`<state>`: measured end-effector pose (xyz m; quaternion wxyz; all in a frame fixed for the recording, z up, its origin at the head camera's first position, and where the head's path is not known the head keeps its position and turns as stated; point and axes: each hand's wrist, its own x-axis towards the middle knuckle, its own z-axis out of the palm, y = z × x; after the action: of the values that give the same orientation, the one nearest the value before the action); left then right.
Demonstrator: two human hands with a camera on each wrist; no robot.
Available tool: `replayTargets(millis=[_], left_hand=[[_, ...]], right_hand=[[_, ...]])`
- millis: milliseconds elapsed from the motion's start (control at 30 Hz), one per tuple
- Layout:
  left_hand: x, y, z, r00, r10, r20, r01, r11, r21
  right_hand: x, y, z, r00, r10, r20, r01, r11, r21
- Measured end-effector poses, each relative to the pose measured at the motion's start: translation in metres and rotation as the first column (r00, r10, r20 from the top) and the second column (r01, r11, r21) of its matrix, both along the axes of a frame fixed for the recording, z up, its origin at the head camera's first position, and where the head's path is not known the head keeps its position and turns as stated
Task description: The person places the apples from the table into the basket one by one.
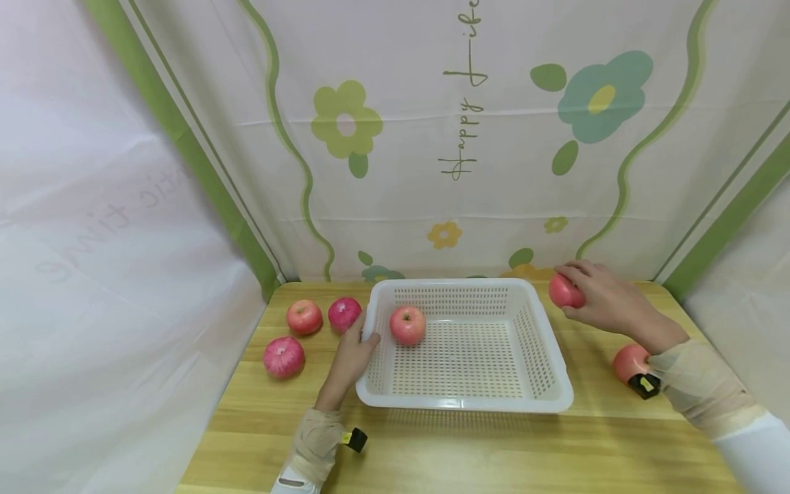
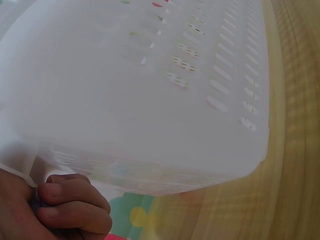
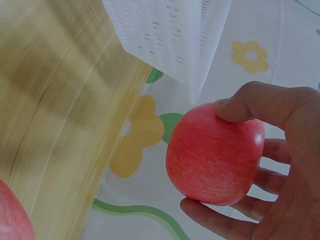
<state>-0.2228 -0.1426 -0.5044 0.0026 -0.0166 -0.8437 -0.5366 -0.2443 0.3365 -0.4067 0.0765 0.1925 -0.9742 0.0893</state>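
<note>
Head view: white basket (image 1: 543, 357) sits mid-table (image 1: 432, 453). We count one apple inside (image 1: 407, 324), near the basket's far-left corner. Our right hand (image 1: 607, 298) is just right of the basket's far-right corner, fingers wrapped around a red apple (image 1: 564, 291); whether it is lifted off the table or resting on it we can't tell. Our left hand (image 1: 353, 357) rests against the basket's left rim, fingers loosely bent at the edge and carrying nothing. The two hands are well apart, one on each side of the basket. Three apples lie left of the basket: one just beside the left hand (image 1: 344, 313), one further left (image 1: 304, 316), one nearer us (image 1: 283, 357). One more (image 1: 629, 361) lies right of the basket, by our right wrist.

Left wrist view: the basket's perforated wall (image 2: 150, 100) fills the picture, with our curled fingers (image 2: 75, 205) below it. Whether they actually pinch the rim we can't tell from here.

Right wrist view: thumb on top and fingers below clamp the apple (image 3: 215, 155), with the basket corner (image 3: 170, 35) beyond it. Another apple (image 3: 12, 215) shows at the bottom-left edge.

Judgement: one in the basket, one in hand, four on the table, so early in the job.
</note>
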Motion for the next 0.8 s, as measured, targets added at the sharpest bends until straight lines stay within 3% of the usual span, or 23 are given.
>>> replayTargets(millis=[800], left_hand=[[0.0, -0.001, -0.001, 1.0, -0.009, -0.005, 0.009, 1.0, 0.012]], right_hand=[[0.004, -0.019, 0.003, 0.998, 0.039, -0.047, -0.04, 0.999, -0.021]])
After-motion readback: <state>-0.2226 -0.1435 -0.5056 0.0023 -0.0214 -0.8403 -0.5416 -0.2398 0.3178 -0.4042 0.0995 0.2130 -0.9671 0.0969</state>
